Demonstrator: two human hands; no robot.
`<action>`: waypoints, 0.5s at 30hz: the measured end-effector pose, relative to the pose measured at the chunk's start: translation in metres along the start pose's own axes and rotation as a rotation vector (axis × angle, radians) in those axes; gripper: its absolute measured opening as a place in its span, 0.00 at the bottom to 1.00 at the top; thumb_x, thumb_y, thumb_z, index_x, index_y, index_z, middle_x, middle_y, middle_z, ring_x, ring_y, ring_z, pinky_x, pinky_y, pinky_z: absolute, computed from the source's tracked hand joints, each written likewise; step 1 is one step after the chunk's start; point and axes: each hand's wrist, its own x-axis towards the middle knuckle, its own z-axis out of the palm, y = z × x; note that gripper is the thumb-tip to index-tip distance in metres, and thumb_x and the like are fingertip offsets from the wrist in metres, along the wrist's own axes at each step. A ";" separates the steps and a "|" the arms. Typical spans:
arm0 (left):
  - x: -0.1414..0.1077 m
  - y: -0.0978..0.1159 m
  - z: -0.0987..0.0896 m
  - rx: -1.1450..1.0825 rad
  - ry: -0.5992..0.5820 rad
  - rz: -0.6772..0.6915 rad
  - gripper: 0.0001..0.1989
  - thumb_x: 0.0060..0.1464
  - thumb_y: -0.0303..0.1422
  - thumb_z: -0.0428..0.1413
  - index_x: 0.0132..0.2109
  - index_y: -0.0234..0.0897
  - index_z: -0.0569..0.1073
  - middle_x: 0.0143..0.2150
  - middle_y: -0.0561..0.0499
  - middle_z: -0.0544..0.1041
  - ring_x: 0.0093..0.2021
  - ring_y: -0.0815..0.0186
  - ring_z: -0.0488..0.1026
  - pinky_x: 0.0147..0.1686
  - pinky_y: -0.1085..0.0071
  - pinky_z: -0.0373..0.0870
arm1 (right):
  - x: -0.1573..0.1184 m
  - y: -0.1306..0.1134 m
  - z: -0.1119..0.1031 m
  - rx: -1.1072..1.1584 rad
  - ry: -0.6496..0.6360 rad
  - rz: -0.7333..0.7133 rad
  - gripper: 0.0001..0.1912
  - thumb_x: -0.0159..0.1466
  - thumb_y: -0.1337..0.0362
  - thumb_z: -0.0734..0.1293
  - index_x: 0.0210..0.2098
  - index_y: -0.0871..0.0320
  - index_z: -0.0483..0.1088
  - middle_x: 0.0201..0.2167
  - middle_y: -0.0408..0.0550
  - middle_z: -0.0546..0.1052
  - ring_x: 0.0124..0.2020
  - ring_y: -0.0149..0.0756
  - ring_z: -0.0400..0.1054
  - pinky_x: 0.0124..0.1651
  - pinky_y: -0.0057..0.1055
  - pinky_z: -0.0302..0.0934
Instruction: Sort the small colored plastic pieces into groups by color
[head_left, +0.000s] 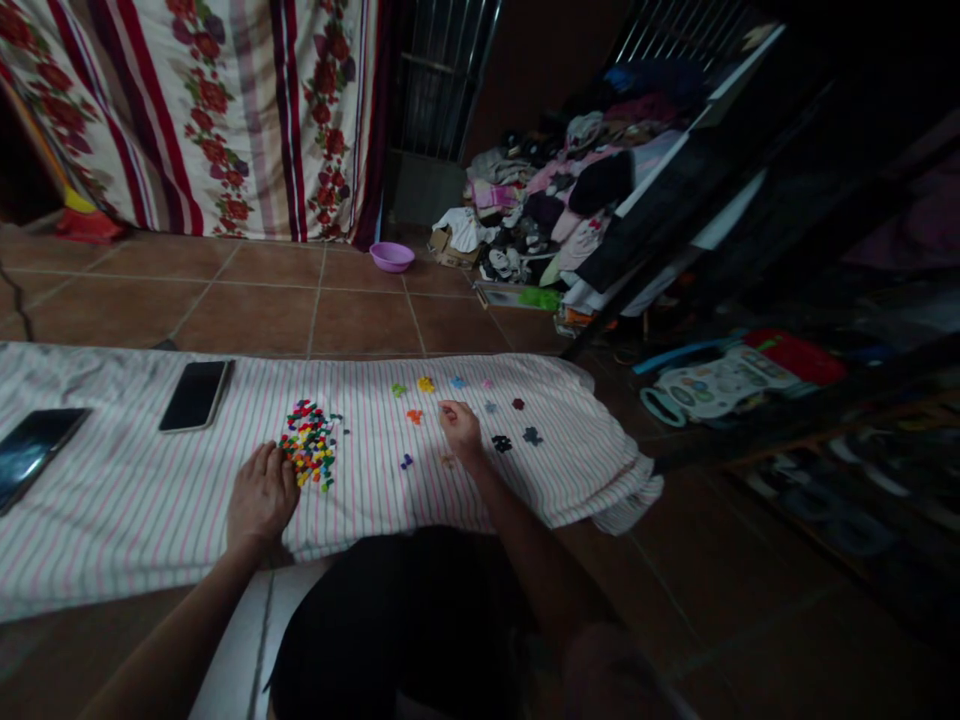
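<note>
A mixed pile of small colourful pieces [311,443] lies on the striped cloth [375,500]. My left hand [262,492] rests on the cloth at the pile's left edge, palm down, with its fingers lying flat. Over the cloth among small one-colour groups, my right hand [460,428] has its fingers pinched; anything between them is too small to make out. Around it are orange pieces [415,416], yellow pieces [426,384], green pieces [398,390], light blue pieces [457,382], black pieces [502,443], dark grey pieces [532,435] and purple pieces [406,461].
Two phones lie on the cloth at the left, one black [195,396] and one with a shiny screen [37,450]. On the tiled floor beyond stand a purple basin [392,257] and a heap of clothes [555,200]. A toy panel [735,385] is at the right.
</note>
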 end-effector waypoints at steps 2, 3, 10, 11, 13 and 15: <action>0.000 0.000 -0.001 0.013 -0.005 0.013 0.14 0.57 0.33 0.44 0.47 0.36 0.67 0.48 0.37 0.73 0.57 0.51 0.66 0.55 0.49 0.63 | 0.004 0.016 -0.016 -0.072 0.057 0.040 0.14 0.57 0.68 0.61 0.39 0.58 0.75 0.34 0.50 0.77 0.37 0.37 0.71 0.44 0.32 0.65; 0.000 -0.001 -0.001 0.027 -0.017 0.024 0.13 0.57 0.32 0.44 0.46 0.35 0.68 0.48 0.38 0.73 0.57 0.52 0.66 0.55 0.50 0.63 | 0.005 0.024 -0.023 -0.112 0.083 0.065 0.14 0.57 0.68 0.60 0.38 0.58 0.75 0.33 0.50 0.77 0.36 0.37 0.71 0.44 0.32 0.65; -0.001 -0.003 -0.001 0.157 -0.071 0.083 0.10 0.58 0.31 0.43 0.39 0.34 0.68 0.47 0.38 0.73 0.58 0.52 0.65 0.57 0.53 0.63 | 0.012 0.063 -0.055 -0.371 0.170 0.218 0.16 0.57 0.69 0.58 0.38 0.61 0.75 0.34 0.51 0.77 0.37 0.37 0.70 0.44 0.30 0.62; -0.001 -0.004 0.000 0.161 -0.071 0.087 0.11 0.58 0.31 0.43 0.39 0.34 0.69 0.47 0.38 0.73 0.58 0.52 0.65 0.57 0.53 0.63 | 0.013 0.066 -0.057 -0.402 0.163 0.229 0.16 0.57 0.70 0.58 0.39 0.61 0.75 0.34 0.51 0.78 0.38 0.37 0.70 0.45 0.30 0.62; -0.001 -0.005 0.000 0.162 -0.074 0.085 0.11 0.58 0.31 0.43 0.40 0.34 0.69 0.47 0.37 0.73 0.58 0.52 0.65 0.56 0.52 0.63 | 0.014 0.069 -0.059 -0.450 0.142 0.247 0.16 0.58 0.72 0.57 0.39 0.62 0.74 0.35 0.52 0.78 0.39 0.37 0.70 0.45 0.29 0.61; -0.002 -0.006 0.001 0.148 -0.081 0.076 0.12 0.58 0.30 0.43 0.41 0.34 0.69 0.47 0.37 0.73 0.58 0.51 0.64 0.56 0.52 0.63 | 0.016 0.071 -0.059 -0.483 0.115 0.262 0.16 0.58 0.73 0.57 0.40 0.62 0.73 0.35 0.52 0.78 0.39 0.37 0.70 0.45 0.29 0.61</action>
